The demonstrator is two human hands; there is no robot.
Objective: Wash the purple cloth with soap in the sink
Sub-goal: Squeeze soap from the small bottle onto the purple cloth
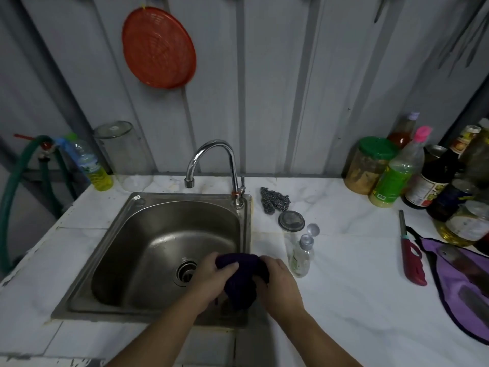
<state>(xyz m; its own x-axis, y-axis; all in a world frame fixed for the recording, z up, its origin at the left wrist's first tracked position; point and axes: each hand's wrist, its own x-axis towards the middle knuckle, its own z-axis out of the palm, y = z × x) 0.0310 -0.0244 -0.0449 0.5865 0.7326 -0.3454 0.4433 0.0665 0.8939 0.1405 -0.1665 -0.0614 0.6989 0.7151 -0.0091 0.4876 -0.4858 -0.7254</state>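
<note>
A dark purple cloth (242, 279) is bunched up over the right side of the steel sink (111, 250). My left hand (211, 280) grips its left part with the thumb on top. My right hand (280, 283) grips its right part, near the sink's right rim. The drain (185, 272) lies just left of my left hand. A small clear soap bottle (301, 256) with its flip cap open stands on the counter right of the sink. The chrome tap (211, 160) arches over the basin, and no water runs from it.
A steel scourer (274, 200) and a round lid (291, 221) lie right of the tap. A red lighter (411, 255) and a purple cloth item (460, 284) lie at right. Bottles and jars (397, 173) crowd the back right. A green hose (16, 186) hangs at left.
</note>
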